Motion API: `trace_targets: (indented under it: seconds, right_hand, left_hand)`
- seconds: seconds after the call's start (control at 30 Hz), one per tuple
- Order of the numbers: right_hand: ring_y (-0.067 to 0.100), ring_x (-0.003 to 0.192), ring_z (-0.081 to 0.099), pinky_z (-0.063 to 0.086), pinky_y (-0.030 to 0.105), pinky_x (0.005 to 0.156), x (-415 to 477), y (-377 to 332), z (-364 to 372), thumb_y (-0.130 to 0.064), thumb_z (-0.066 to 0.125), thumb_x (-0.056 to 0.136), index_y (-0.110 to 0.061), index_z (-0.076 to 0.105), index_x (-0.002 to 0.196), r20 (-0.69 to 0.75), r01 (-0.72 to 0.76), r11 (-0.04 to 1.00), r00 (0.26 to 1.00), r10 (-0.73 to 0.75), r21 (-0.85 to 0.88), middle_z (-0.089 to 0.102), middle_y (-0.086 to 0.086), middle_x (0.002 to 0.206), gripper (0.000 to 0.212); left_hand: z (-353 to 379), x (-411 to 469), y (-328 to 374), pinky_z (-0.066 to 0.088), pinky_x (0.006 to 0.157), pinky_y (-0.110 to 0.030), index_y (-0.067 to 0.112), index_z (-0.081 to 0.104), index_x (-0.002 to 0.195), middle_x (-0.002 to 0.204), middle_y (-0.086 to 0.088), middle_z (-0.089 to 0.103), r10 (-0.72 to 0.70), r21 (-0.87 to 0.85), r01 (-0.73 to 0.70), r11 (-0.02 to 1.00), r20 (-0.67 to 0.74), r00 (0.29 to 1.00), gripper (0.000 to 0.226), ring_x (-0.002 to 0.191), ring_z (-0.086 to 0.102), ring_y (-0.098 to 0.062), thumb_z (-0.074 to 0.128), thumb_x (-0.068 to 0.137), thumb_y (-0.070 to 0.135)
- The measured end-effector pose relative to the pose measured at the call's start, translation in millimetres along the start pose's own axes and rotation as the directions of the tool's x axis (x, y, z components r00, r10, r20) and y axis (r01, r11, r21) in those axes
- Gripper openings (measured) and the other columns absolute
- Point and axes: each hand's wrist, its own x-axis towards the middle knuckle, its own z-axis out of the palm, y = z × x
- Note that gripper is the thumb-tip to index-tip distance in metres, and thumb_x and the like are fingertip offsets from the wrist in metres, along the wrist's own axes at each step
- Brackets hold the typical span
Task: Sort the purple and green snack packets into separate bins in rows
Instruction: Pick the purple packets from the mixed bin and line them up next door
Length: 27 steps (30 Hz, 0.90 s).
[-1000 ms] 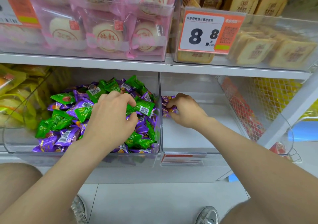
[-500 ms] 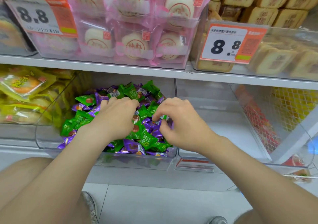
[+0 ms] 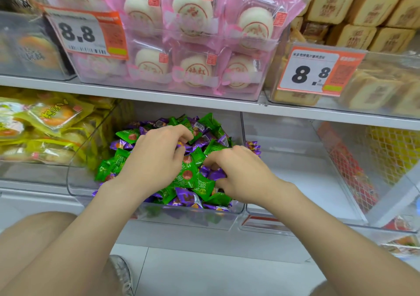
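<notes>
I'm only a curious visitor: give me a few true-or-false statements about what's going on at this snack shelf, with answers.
1. The left hand and the right hand are both in the mixed bin of purple and green snacks. True.
2. The clear bin to its right is full of green packets. False: it holds only a few purple packets at its far left corner.
3. The price tag on the right reads 8.8. True.
4. The buns on the shelf above are wrapped in blue. False: their wrappers are pink.

Pink bun pkgs (image 3: 193,45), brown cakes (image 3: 363,11) on upper shelf; yellow pkts (image 3: 45,125) left.
</notes>
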Motion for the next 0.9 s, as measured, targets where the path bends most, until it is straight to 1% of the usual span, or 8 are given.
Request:
trace_targets:
  seconds: [0.13,0.27,0.37,0.5,0.6,0.77,0.83,0.9]
  right_hand:
    - [0.009,0.112,0.067,0.049,0.029,0.101,-9.8,14.2,-12.2,-0.023,0.084,0.082,-0.028,0.072,0.124,-0.101,0.008,0.963,0.995,0.020,0.271,0.075,-0.013,0.118,0.044]
    - [0.001,0.093,0.064,0.043,0.012,0.086,-22.6,23.4,-23.5,-0.020,0.082,0.077,-0.028,0.074,0.120,-0.316,0.047,0.929,0.946,0.077,0.366,0.070,-0.012,0.104,0.044]
    - [0.006,0.081,0.065,0.046,0.012,0.075,-29.4,24.5,-27.6,-0.021,0.083,0.078,-0.030,0.079,0.106,-0.410,-0.012,0.862,0.876,0.253,0.507,0.066,-0.012,0.093,0.029]
    - [0.011,0.070,0.067,0.057,0.030,0.068,-40.2,23.2,-34.4,-0.029,0.089,0.081,-0.028,0.080,0.097,-0.235,-0.105,0.655,0.882,0.410,0.748,0.075,-0.004,0.084,0.019]
    - [0.026,0.083,0.076,0.063,0.039,0.079,-51.5,25.1,-41.1,-0.026,0.088,0.083,-0.020,0.079,0.099,-0.052,-0.141,0.419,0.907,0.417,0.897,0.079,0.009,0.089,0.019]
    - [0.020,0.078,0.070,0.053,0.025,0.070,-63.8,33.8,-46.7,-0.032,0.076,0.089,-0.005,0.078,0.107,0.240,-0.227,-0.079,0.908,0.343,0.971,0.077,0.017,0.099,0.033]
    - [0.017,0.074,0.069,0.054,0.021,0.066,-66.3,41.0,-46.6,-0.023,0.071,0.096,0.002,0.074,0.116,0.342,-0.275,-0.232,0.876,0.339,0.933,0.076,0.016,0.099,0.032]
    - [0.017,0.075,0.071,0.057,0.020,0.065,-67.6,51.9,-45.9,-0.010,0.069,0.095,0.004,0.073,0.117,0.370,-0.280,-0.275,0.852,0.369,0.920,0.077,0.019,0.102,0.026]
  left_hand:
    - [3.2,-4.7,0.5,0.049,0.088,-0.050,0.036,0.069,0.110,0.099,0.006,0.061,-0.016,0.015,0.016,1.000,-0.006,1.000,0.032,0.098,0.060,-0.026,0.050,0.102,0.012]
    - [4.0,-8.6,9.6,0.042,0.086,-0.036,0.035,0.068,0.113,0.097,0.006,0.053,0.013,-0.123,-0.010,0.992,0.028,1.000,0.033,0.098,0.054,-0.020,0.046,0.106,0.012]
    - [-0.1,-13.9,28.6,0.038,0.089,-0.033,0.039,0.059,0.124,0.101,0.009,0.047,0.144,-0.144,-0.135,0.980,0.053,0.988,0.034,0.102,0.045,-0.017,0.062,0.096,0.022]
    - [3.3,-17.3,46.6,0.038,0.095,-0.026,0.044,0.060,0.124,0.110,0.011,0.045,0.150,-0.242,-0.140,0.960,0.025,0.988,0.040,0.111,0.044,-0.014,0.076,0.088,0.048]
    - [9.3,-14.5,53.2,0.039,0.093,-0.034,0.039,0.068,0.119,0.107,0.007,0.044,0.185,-0.193,-0.193,0.962,-0.059,0.981,0.028,0.107,0.046,-0.019,0.067,0.094,0.052]
    - [19.3,-9.9,66.4,0.035,0.088,-0.025,0.028,0.079,0.114,0.106,0.001,0.045,0.287,-0.135,-0.324,0.936,-0.240,0.928,0.021,0.097,0.041,-0.020,0.070,0.097,0.037]
    - [24.1,-7.7,70.4,0.034,0.090,-0.020,0.033,0.078,0.117,0.107,0.004,0.044,0.281,-0.202,-0.321,0.925,-0.204,0.938,0.022,0.099,0.043,-0.019,0.072,0.097,0.041]
    - [27.6,-6.0,74.0,0.038,0.096,-0.023,0.044,0.070,0.128,0.110,0.007,0.043,0.191,-0.302,-0.205,0.931,-0.075,0.979,0.035,0.107,0.049,-0.018,0.075,0.093,0.044]
